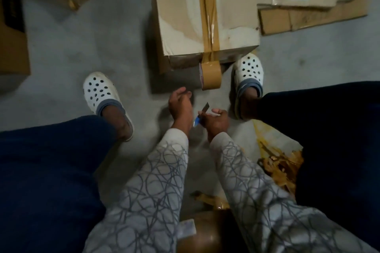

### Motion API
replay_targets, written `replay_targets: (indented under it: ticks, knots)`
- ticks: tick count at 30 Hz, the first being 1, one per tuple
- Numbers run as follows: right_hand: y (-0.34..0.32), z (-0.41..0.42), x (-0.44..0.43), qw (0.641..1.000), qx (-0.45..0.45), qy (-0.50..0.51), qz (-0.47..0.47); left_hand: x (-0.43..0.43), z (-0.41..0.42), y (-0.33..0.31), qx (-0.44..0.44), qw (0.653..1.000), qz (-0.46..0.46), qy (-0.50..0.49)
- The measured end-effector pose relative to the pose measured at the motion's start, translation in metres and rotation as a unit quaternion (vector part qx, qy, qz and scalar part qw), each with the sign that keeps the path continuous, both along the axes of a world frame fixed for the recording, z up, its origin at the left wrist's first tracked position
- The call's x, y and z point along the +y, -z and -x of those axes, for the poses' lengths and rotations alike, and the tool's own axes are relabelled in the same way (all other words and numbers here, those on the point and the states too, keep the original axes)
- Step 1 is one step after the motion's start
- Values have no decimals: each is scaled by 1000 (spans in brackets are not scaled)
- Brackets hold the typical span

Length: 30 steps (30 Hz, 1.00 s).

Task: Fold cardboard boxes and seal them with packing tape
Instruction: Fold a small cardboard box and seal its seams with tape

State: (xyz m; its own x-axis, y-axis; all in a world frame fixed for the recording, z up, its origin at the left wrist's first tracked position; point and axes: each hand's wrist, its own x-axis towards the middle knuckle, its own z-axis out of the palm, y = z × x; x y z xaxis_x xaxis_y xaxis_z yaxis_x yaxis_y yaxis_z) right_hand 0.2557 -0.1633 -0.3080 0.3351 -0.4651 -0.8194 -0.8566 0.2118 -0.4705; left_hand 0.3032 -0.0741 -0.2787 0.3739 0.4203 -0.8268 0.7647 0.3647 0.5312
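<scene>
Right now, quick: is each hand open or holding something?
Left hand: fingers curled; too blurred to tell whether they hold anything.
Right hand: closed round a small blue-handled cutter.

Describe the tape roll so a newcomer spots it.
Find the big cardboard box beside the right white clog. A brown tape strip runs along its top; the tape roll hangs from that strip over the box's near edge. Unlike the crumpled tape scraps nearby, it is a neat ring.
</scene>
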Motion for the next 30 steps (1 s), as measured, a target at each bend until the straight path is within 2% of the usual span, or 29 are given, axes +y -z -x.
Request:
replay_targets:
  ticks: [3,6,10,14,18,22,25,28,30]
  knots:
    - [-51,8,-16,997,-49,31,-43,7,2,-44,-28,997,23,73]
    - [-110,6,-30,987,-120,50,-91,6,18,-100,-50,976,92,191]
    - [-194,6,-41,976,-190,-2,-103,5,48,-156,-116,938,155,288]
    - [-260,14,-48,958,-249,-95,-110,8,72,-194,-179,924,183,284]
    - [-292,17,-60,928,-264,-247,-90,8,84,-218,-223,917,210,255]
    - [-297,16,-73,888,-276,-366,-38,5,89,-223,-244,918,203,237]
    - [-292,11,-81,868,-239,-434,-17,1,83,-217,-244,927,205,200]
    - [-281,2,-85,819,-212,-529,67,-1,75,-202,-228,937,205,165]
    - [-274,-12,-87,796,-217,-552,121,1,68,-190,-219,943,196,156]
